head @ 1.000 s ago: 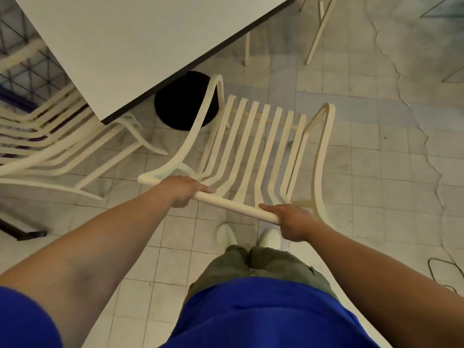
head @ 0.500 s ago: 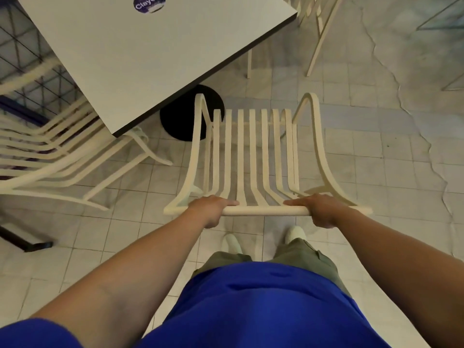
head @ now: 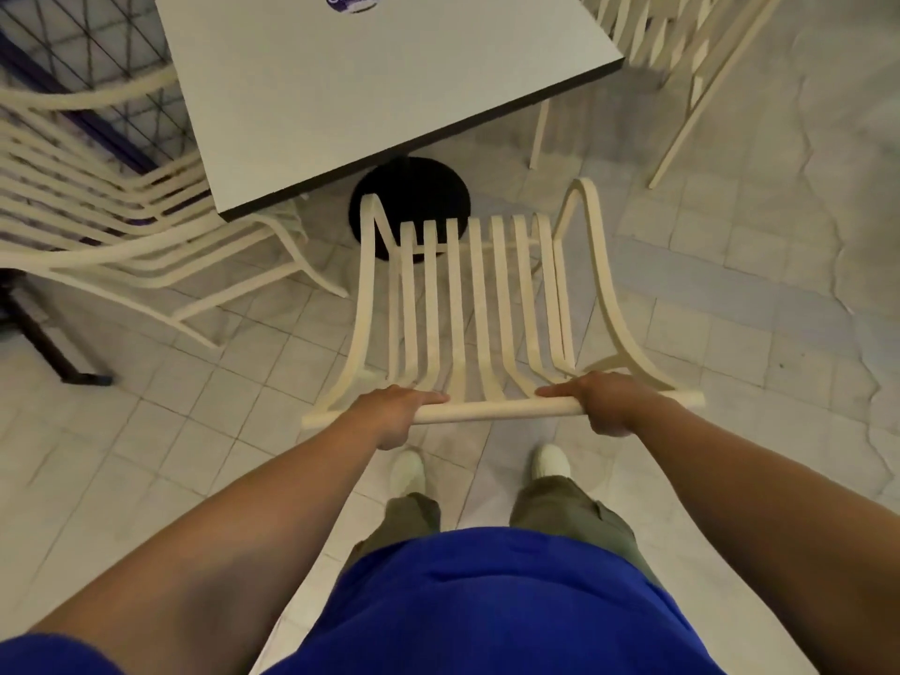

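Now left hand [head: 394, 411] and right hand [head: 609, 401] grip chair [head: 479, 304] top rail.

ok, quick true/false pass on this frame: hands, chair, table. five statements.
1. The left hand and the right hand both grip the top rail of the cream chair. True.
2. The table base is white. False: it is black and round.
3. A round sticker sits on the table, at the top edge of the view. True.
4. The held chair has a solid panel seat. False: the seat and back are separate slats with gaps between them.
5. A second cream chair stands left of the table. True.
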Demonstrator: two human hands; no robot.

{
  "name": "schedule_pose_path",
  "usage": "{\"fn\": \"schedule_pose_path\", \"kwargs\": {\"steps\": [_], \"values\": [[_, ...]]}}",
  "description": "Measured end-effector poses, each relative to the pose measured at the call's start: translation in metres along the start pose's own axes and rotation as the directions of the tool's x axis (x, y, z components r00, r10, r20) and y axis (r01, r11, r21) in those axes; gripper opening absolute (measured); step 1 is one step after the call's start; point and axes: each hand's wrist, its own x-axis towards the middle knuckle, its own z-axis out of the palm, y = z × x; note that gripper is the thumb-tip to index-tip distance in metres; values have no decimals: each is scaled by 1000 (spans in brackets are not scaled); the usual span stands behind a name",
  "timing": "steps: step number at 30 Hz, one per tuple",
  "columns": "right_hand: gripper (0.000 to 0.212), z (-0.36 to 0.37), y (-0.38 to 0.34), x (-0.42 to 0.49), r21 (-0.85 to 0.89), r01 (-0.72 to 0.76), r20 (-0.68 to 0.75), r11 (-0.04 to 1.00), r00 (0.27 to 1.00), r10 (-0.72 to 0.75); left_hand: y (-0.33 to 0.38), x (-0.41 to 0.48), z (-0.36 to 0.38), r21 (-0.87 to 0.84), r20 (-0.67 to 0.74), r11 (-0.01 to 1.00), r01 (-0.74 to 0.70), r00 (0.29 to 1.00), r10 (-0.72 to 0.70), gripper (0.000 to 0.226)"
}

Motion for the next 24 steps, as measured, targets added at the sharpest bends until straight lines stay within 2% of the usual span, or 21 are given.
{"fn": "schedule_pose_path", "kwargs": {"steps": [9,12,17,24], "values": [[62,-6,19,3,-7,171,42,985,984,-170,25,-7,5,-82,-27,991,110,993,-113,76],[57,-3,12,2,-14,168,9,986,986,-168,29,-12,4,-94,-41,987,130,990,-134,74],[69,3,7,3,-57,117,-29,991,992,-119,23,-6,3,-87,-23,989,120,992,-123,81],[74,3,12,12,-39,99,19,994,995,-98,9,7,10,-63,-8,998,28,1000,-28,87]]}}
